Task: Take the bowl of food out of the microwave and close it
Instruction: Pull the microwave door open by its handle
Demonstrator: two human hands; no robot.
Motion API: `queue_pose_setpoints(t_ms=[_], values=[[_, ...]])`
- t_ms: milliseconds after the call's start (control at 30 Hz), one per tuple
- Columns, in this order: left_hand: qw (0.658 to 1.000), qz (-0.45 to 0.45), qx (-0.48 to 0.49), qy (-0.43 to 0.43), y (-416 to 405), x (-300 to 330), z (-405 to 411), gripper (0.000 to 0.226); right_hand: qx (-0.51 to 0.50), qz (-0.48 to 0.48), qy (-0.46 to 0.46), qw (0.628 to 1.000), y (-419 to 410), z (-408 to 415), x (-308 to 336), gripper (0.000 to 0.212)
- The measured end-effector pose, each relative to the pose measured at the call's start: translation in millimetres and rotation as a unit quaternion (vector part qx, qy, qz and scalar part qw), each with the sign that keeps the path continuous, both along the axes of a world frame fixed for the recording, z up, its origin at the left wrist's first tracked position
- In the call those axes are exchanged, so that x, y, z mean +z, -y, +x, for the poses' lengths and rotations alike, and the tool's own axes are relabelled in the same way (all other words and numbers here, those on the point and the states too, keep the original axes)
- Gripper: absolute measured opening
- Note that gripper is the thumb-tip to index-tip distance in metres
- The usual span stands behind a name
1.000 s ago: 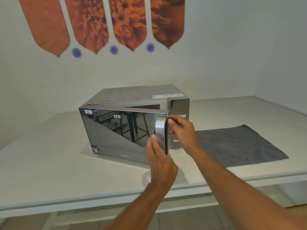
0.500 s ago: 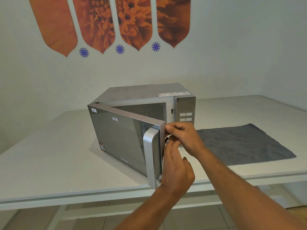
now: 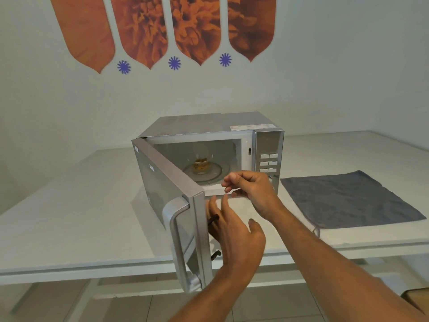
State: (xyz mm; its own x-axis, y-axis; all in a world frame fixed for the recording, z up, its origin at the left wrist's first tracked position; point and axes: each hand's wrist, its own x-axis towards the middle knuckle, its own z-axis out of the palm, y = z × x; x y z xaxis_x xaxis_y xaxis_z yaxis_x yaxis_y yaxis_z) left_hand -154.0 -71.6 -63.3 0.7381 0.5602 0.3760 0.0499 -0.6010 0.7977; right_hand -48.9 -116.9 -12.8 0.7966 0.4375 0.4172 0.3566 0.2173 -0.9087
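The left hand (image 3: pixel 234 233), fingers spread and empty, rests behind the silver microwave's mirrored door (image 3: pixel 167 201), propping it wide so the loosely curled, empty right hand (image 3: pixel 253 189) can reach the small glass bowl of food (image 3: pixel 201 165).

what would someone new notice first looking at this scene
The silver microwave at the middle of the white table, its door swung wide open, with a glass bowl of food on the turntable inside. Both bare hands hover at the door's free edge. Orange flower panels fill the wall above.

Left hand (image 3: pixel 234 235) spread, right hand (image 3: pixel 251 189) half-curled
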Motion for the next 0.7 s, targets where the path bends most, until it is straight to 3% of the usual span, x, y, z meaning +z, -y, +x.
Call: queue_pose_setpoints(t_ms=[233,500,700], values=[[0.993,-0.017,0.1,0.056,-43,3,-5,0.094,-0.011,0.01,-0.032,0.999,-24,-8,-11,0.024],[0.976,-0.161,0.13,0.072,-90,10,-4,0.098,-0.02,0.006,-0.059,0.998,-46,-16,-24,0.022],[0.978,-0.138,0.142,0.066,-118,11,-6,0.093,-0.045,-0.001,-0.061,0.997,-56,-23,-26,0.022]])
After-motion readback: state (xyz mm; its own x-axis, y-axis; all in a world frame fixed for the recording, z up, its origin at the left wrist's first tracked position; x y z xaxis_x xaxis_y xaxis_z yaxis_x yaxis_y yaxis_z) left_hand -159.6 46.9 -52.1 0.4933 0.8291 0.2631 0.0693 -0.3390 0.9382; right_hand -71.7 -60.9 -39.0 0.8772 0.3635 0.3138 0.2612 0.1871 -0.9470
